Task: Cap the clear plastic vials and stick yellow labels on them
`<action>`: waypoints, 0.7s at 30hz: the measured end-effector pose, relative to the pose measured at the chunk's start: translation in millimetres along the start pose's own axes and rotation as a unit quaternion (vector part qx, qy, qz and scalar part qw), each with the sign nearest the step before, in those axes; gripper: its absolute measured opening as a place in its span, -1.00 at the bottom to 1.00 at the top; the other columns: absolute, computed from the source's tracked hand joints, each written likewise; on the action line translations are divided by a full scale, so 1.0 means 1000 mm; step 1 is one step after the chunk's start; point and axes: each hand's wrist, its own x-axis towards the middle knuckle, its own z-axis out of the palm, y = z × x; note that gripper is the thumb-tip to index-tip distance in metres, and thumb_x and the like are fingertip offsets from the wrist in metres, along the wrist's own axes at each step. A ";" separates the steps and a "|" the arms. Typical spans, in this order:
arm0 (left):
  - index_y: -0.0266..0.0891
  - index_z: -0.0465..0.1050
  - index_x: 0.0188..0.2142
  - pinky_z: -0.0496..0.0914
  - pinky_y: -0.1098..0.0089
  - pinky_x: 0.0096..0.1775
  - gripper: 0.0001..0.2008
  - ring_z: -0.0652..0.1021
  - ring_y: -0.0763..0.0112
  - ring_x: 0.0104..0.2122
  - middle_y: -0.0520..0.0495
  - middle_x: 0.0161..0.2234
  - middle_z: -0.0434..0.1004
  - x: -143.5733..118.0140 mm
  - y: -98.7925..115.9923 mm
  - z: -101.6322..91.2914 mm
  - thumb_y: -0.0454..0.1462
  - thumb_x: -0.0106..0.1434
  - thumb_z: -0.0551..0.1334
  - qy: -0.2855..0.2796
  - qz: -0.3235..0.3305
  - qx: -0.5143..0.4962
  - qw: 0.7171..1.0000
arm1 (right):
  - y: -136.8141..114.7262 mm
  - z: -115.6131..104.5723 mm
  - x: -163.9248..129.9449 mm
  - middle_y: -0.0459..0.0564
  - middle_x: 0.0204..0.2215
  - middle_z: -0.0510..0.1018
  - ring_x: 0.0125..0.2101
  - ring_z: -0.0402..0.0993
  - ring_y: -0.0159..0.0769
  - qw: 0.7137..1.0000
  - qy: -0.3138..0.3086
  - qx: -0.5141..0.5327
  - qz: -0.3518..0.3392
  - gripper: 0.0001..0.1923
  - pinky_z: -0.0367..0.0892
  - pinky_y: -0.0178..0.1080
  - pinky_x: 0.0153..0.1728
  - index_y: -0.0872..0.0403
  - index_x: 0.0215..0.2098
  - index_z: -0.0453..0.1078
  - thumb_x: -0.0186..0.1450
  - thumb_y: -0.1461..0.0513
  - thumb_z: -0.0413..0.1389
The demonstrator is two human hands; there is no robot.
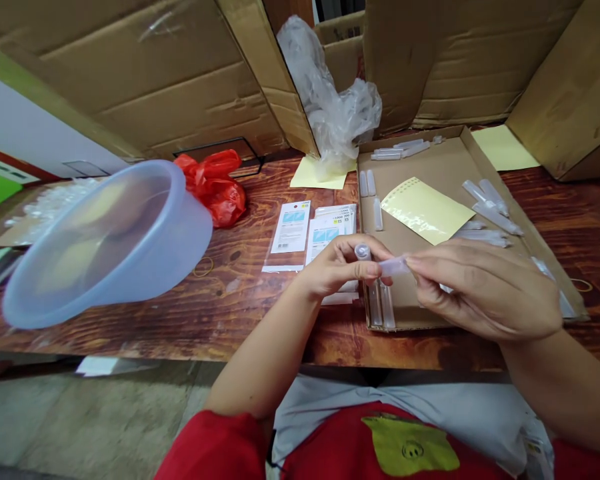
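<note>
Right now both hands meet over the near edge of a flat cardboard tray (447,167); the left hand (343,267) pinches a small clear plastic tube (380,265) by its capped end, and the right hand (485,290) pinches the other end; more clear tubes (490,207) and a yellow sheet (427,211) lie in the tray at twelve o'clock; a big see-through bowl (110,240) sits tilted at nine o'clock on the wooden table (240,293); a red bag (217,183) lies beside it.
</note>
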 end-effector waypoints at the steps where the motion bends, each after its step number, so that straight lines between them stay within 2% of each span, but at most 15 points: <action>1: -0.22 0.65 -0.29 0.34 0.43 -0.49 -0.57 0.50 0.44 -0.57 -0.08 -0.48 0.62 0.000 0.000 0.000 0.06 0.02 0.50 0.003 -0.006 0.003 1.000 | 0.000 0.000 0.000 -0.09 -0.25 0.71 -0.27 0.67 -0.36 1.000 -0.007 0.006 0.002 -0.80 0.57 -0.34 -0.21 -0.13 -0.07 0.52 0.38 0.26 0.16; 4: -0.22 0.64 -0.31 0.33 0.43 -0.50 -0.56 0.49 0.44 -0.58 -0.07 -0.50 0.60 0.000 0.001 0.000 0.07 -0.01 0.51 0.012 -0.016 0.001 1.000 | -0.001 0.002 0.000 -0.06 -0.22 0.71 -0.24 0.66 -0.35 1.000 -0.013 0.020 0.005 -0.78 0.57 -0.35 -0.18 -0.07 -0.05 0.52 0.38 0.28 0.15; 9: -0.26 0.63 -0.32 0.32 0.44 -0.52 -0.55 0.48 0.45 -0.60 -0.06 -0.54 0.57 0.001 0.001 -0.001 0.06 -0.02 0.52 0.024 -0.015 -0.010 1.000 | -0.004 0.009 0.001 0.06 -0.25 0.70 -0.24 0.66 -0.32 0.999 0.036 0.015 0.018 -0.76 0.56 -0.32 -0.17 0.09 -0.07 0.53 0.32 0.39 0.15; 18: -0.23 0.65 -0.31 0.37 0.42 -0.44 -0.61 0.52 0.42 -0.53 -0.08 -0.48 0.61 0.003 -0.002 -0.002 0.03 0.04 0.50 0.006 -0.002 -0.007 1.000 | -0.002 0.018 -0.007 0.02 -0.12 0.69 -0.18 0.65 -0.29 1.000 0.027 -0.013 -0.009 -0.69 0.51 -0.26 -0.33 -0.04 0.01 0.48 0.36 0.35 0.09; 21: -0.24 0.65 -0.30 0.38 0.41 -0.44 -0.57 0.52 0.41 -0.52 -0.08 -0.48 0.60 0.003 -0.002 -0.002 0.06 0.02 0.50 -0.006 -0.021 -0.006 1.000 | -0.001 0.020 -0.008 -0.03 -0.13 0.69 -0.20 0.65 -0.33 0.999 0.034 0.029 0.011 -0.72 0.52 -0.27 -0.32 -0.07 -0.03 0.47 0.37 0.36 0.08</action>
